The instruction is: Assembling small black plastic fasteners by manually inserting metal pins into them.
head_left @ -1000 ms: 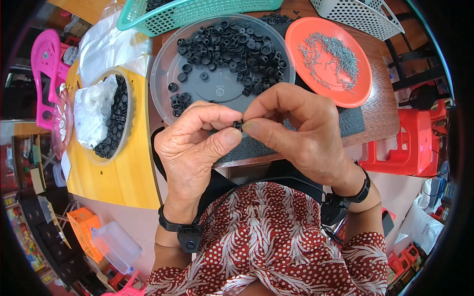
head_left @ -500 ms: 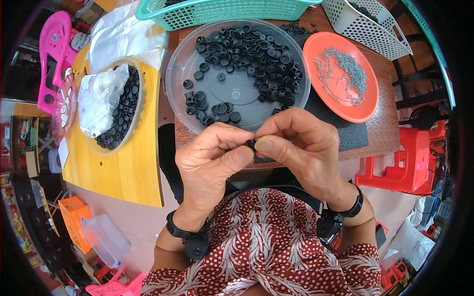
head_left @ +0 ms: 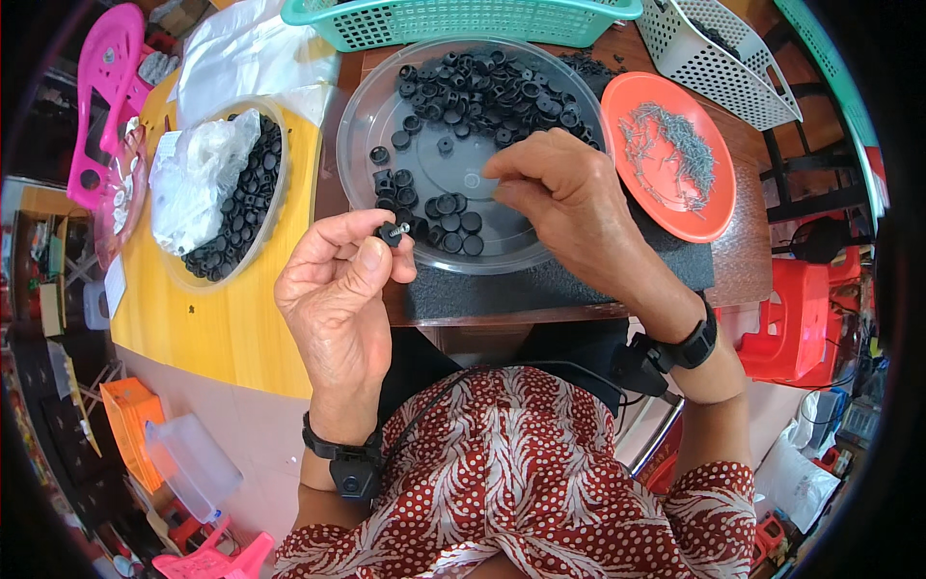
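Pinching small black round cap (head_left: 390,233)

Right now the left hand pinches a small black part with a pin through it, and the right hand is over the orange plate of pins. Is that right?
Not quite. The right hand is over the clear round tray of black parts, not the orange plate, which lies to its right. The left hand does pinch the small black part. The head view shows this.

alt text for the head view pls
The left hand pinches a small black part with a metal pin while the right hand reaches into a clear tray of black caps, beside an orange plate of pins.
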The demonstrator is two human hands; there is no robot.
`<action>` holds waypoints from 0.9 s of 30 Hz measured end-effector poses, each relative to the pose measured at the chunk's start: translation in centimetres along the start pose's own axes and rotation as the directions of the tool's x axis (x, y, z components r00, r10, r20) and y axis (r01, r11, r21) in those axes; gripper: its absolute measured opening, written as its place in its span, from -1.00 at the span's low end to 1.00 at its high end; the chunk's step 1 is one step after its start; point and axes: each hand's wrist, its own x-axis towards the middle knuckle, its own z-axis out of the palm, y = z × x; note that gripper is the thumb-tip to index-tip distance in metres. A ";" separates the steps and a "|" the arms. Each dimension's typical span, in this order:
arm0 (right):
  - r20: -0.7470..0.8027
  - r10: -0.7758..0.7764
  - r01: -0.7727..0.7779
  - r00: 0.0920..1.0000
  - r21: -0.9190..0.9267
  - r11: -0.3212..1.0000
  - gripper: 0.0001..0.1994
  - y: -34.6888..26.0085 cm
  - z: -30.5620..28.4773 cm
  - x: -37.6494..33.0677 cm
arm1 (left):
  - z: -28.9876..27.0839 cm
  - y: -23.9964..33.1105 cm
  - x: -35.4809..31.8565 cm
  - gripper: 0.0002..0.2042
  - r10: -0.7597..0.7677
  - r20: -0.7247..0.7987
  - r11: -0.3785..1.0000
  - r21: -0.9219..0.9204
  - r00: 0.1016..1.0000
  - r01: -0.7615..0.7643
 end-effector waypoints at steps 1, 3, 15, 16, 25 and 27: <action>0.028 -0.035 0.036 0.999 -0.039 0.999 -0.89 0.1 0.2 0.2 | -0.1 0.0 0.0 -0.78 0.001 0.000 1.000 0.007 1.000 -0.001; 0.060 -0.050 0.053 0.997 -0.063 0.997 -0.88 0.2 0.5 0.4 | -0.1 0.0 0.1 -0.79 -0.003 -0.013 1.000 0.005 1.000 0.003; 0.198 -0.186 0.226 0.962 -0.198 0.954 -0.81 0.1 2.8 1.1 | 0.0 -0.2 0.2 -0.79 -0.030 -0.018 1.000 -0.008 0.999 0.030; 0.192 -0.200 0.238 0.961 -0.201 0.950 -0.81 -0.1 2.6 1.1 | 0.0 -0.2 0.2 -0.80 -0.025 -0.016 1.000 -0.003 1.000 0.025; 0.084 -0.157 0.165 0.984 -0.093 0.982 -0.76 -3.1 1.0 -0.3 | 2.0 -0.6 -0.1 -0.81 0.059 -0.001 0.990 0.125 0.998 -0.058; 0.053 -0.157 0.160 0.986 -0.066 0.985 -0.76 -3.2 1.1 -0.7 | 2.0 -0.8 -0.2 -0.81 0.068 0.016 0.985 0.155 0.998 -0.070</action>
